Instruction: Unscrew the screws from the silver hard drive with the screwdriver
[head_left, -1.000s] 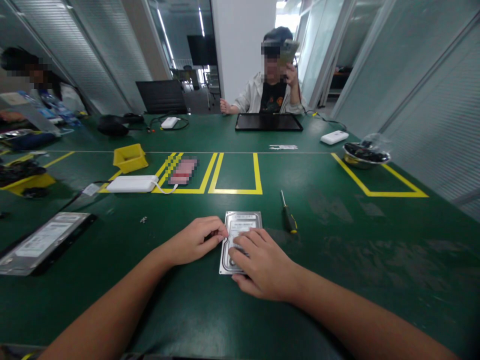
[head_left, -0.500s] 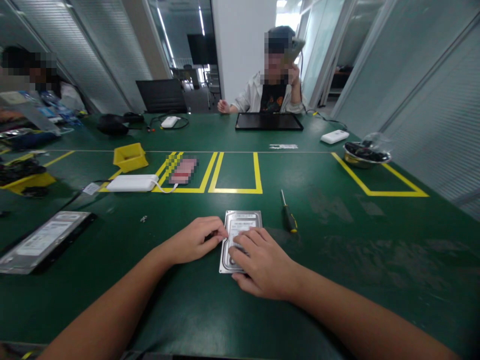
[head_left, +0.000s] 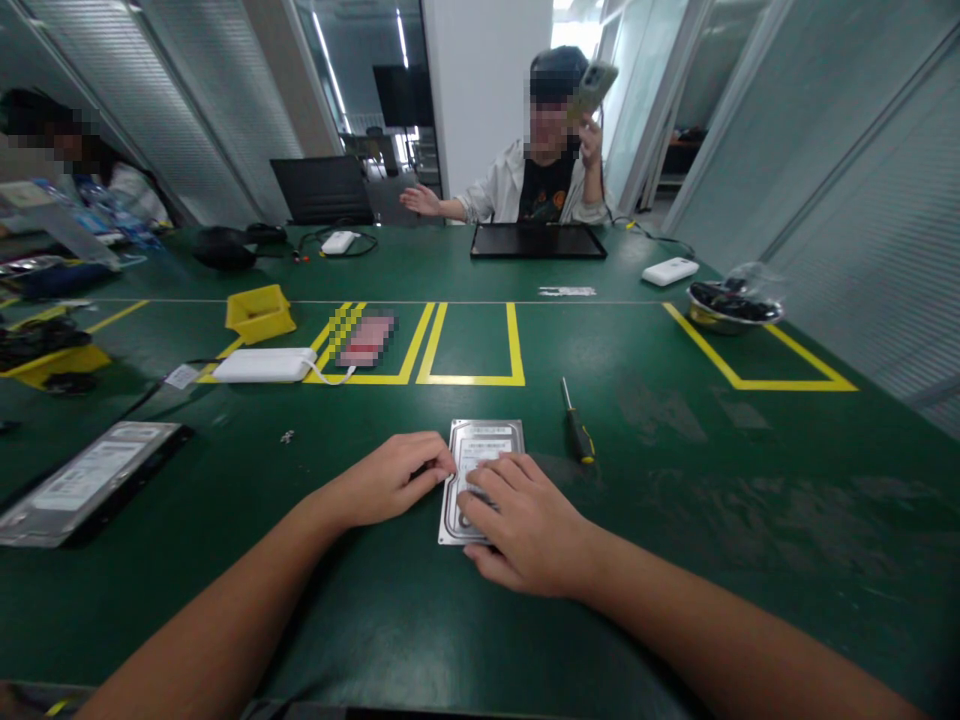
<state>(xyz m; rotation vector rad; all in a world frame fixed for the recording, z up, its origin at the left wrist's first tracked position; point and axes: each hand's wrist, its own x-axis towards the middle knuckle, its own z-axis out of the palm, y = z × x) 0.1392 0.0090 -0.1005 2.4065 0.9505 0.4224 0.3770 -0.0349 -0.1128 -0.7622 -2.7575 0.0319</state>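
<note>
A silver hard drive (head_left: pixel 486 437) with a white label lies on the green table in front of me. My left hand (head_left: pixel 401 480) is at its left edge, fingers curled and fingertips meeting the thumb there. Across its lower right part rests my right hand (head_left: pixel 525 530), fingers spread over the top and thumb apart by the near edge; part of the label is covered. To the right lies a screwdriver (head_left: pixel 576 430) with a black and yellow handle. Several small screws (head_left: pixel 287 437) are scattered left of my hands.
Another hard drive (head_left: pixel 105 470) lies at far left. Beyond are a white power bank (head_left: pixel 265 365) cabled to a blurred phone (head_left: pixel 366 340), a yellow bin (head_left: pixel 261 314), and a metal bowl (head_left: pixel 731 318) of dark parts. Opposite, a person (head_left: pixel 547 170) sits behind a black panel (head_left: pixel 538 241).
My hands and the hard drive have stayed in place. The person opposite has extended one hand to the left, fingers opened, and tilted the phone they hold up.
</note>
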